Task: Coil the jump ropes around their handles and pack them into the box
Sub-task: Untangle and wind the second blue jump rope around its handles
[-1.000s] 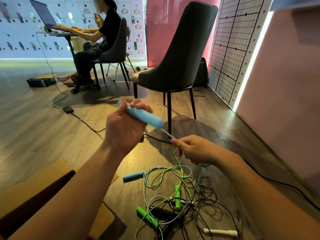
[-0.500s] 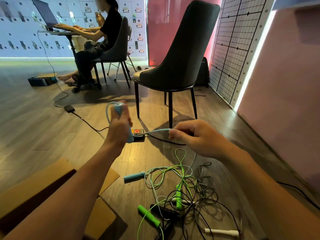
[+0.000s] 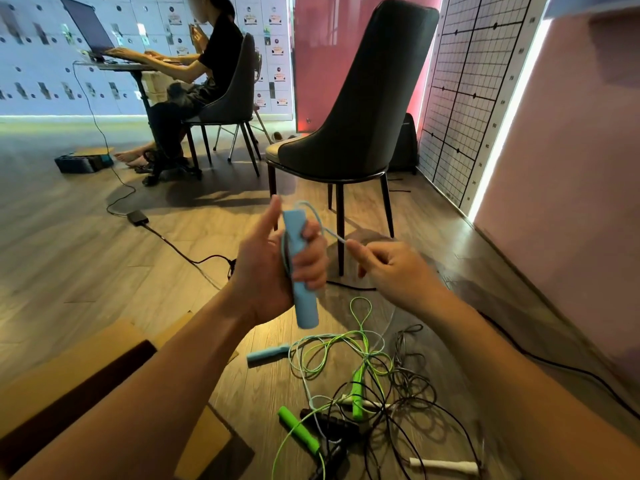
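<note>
The left hand (image 3: 266, 271) holds a blue handle (image 3: 305, 306) nearly upright above the wooden floor (image 3: 86, 271), its fingers (image 3: 311, 258) curled tight round the middle and the thumb sticking up beside the top end. A thin blue cord (image 3: 329, 232) loops over the top of the handle. One strand runs down the handle's left side, and the other slants down to the right hand (image 3: 398, 271), which pinches it between thumb and fingertip just beside the left hand. Below the hands, the other ropes lie on the floor in a loose tangle of blue, green, grey and black cord. A second blue handle (image 3: 268, 353) lies at its left edge, and one green handle (image 3: 356, 393) sits in the middle. Another green handle (image 3: 299, 434) lies nearer the camera, beside a black handle (image 3: 329, 424), and a white handle (image 3: 446, 465) is at the lower right. An open cardboard box (image 3: 52, 386) sits on the floor at the lower left, partly hidden by the left forearm and apart from the tangle. A dark chair (image 3: 356, 98) stands behind the hands. Farther back, another person sits at a table (image 3: 114, 65) with a laptop (image 3: 86, 26).
</note>
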### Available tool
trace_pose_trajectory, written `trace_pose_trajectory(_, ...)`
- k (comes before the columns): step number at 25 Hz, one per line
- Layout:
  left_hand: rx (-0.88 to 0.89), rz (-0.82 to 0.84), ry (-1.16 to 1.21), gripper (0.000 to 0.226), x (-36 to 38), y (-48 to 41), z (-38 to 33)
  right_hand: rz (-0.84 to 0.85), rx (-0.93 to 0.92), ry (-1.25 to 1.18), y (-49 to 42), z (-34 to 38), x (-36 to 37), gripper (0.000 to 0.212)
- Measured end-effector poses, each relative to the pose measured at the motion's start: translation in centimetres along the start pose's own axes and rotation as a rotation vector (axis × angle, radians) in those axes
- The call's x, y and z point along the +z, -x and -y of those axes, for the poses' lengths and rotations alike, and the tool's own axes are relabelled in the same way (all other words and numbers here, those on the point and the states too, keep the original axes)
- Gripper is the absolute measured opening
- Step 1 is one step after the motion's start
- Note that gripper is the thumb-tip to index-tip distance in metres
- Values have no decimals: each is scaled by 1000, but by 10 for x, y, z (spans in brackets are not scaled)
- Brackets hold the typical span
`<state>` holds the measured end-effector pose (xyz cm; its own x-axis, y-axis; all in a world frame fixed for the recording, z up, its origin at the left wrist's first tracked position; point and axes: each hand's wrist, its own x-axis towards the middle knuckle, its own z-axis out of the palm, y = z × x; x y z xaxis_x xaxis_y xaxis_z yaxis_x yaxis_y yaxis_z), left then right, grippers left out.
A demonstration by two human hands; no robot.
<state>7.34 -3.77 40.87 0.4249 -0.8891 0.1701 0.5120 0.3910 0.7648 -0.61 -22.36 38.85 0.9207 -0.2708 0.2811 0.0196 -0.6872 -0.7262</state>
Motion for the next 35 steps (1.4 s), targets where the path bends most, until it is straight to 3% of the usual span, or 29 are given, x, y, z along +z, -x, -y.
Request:
trace_pose_trajectory(2, 196, -63, 179, 38, -4, -1, -3, 264, 109, -67, 2, -1, 11, 55)
trace_pose_trajectory(6, 524, -424, 284, 24, -28, -3, -14, 735, 454, 31, 10, -8, 13, 55)
trace_pose_trajectory(9, 612, -755, 127, 21, -49, -3, -20, 877, 590, 85, 14, -5, 6, 62)
trace_pose_trajectory(12, 575, -787, -347, 16, -59, 1, -19, 617, 323, 145, 11, 11, -7, 53)
trace_pose_trajectory(16, 209, -573, -911, 22, -49, 8, -7, 132, -82, 17, 10, 20, -20, 37)
trace_pose_trajectory(21, -164, -263, -1038, 49, -22, 3, 10, -245, -290, 138, 7, 14, -18, 38)
trace_pose_trajectory(25, -293, -44, -957, 69, -4, -1, 16, -319, -186, 162, 3, 3, -16, 47)
trace_pose_trajectory(28, -196, -48, -418, 54, 9, 0, 13, -148, 18, 92, 0, -8, -4, 62)
trace_pose_trajectory(31, 165, -67, 129, 40, 4, 0, -1, 215, 162, -95, 2, -12, 9, 62)
trace_pose_trajectory(33, 385, -177, 282, 32, -8, 0, -10, 508, 282, -52, 6, -11, 14, 56)
trace_pose_trajectory(35, 535, -322, 328, 27, -22, -1, -16, 827, 396, 146, 11, -12, 16, 47)
